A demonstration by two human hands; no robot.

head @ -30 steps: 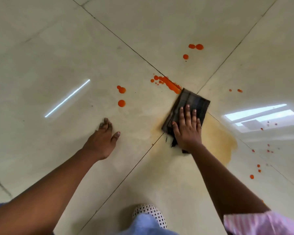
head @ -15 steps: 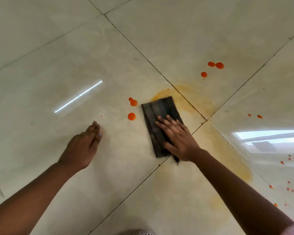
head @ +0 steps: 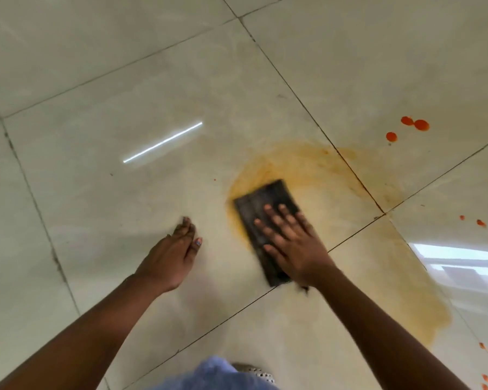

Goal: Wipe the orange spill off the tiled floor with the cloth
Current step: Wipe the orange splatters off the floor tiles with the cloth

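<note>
Left hand (head: 172, 256) braced on pale tiled floor (head: 96, 192), fingers together and extended, gripping nothing; right hand (head: 295, 244) spread flat, fingers splayed, pressing dark folded cloth (head: 261, 209) onto smeared orange spill (head: 307, 167); unwiped orange droplets (head: 414, 124) well apart at upper right.

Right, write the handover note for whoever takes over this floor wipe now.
Right hand: flat, fingers spread, pressing the dark cloth onto the floor.
Left hand: empty, fingertips braced on the tile left of the cloth.
Done: the middle of the spill is spread into a thin orange smear around the cloth, running right across the grout lines.
Left: clear that smear; wipe the three drops at upper right, the two small drops at right, and the specks at lower right.
</note>
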